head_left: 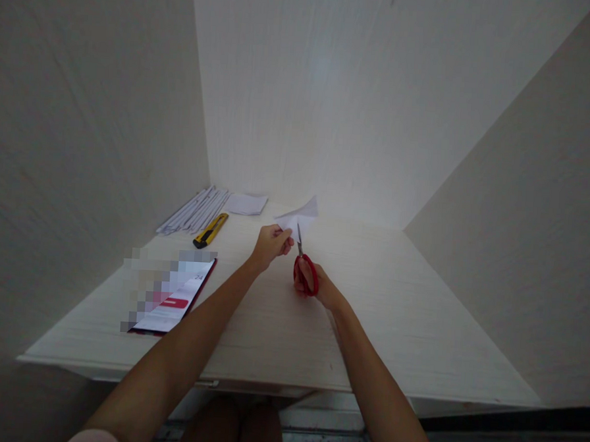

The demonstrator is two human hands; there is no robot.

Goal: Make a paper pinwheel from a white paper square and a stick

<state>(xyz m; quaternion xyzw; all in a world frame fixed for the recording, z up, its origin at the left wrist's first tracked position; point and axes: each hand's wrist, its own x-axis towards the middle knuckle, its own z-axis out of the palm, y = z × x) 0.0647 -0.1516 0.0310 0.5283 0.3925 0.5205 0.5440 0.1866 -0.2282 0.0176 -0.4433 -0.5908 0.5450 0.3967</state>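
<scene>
The left hand (273, 243) holds a white sheet of paper (300, 215) above the middle of the tabletop (393, 318), toward its far edge. The fingers of this hand are clenched on the near left corner of the paper, and the rest of the sheet stands out to the right and a little upward, free in the air. The right hand (316, 285) is just beside the left one, slightly nearer to the person. Its fingers pass through the red handles of the scissors (305, 268) and grip them. The short metal blades point up and away, toward the lower edge of the paper, and the tips are at the paper or very near it. I cannot tell if the blades already touch the sheet.

Near the far left corner of the tabletop lies a bundle of white paper strips (194, 210). Just beside it, on its right, lies a folded white sheet (246, 204). A yellow utility knife (210, 230) lies close in front of the strips. Along the left edge, nearer to the person, lies a printed booklet (172, 300) with a dark border; part of it is blurred.
</scene>
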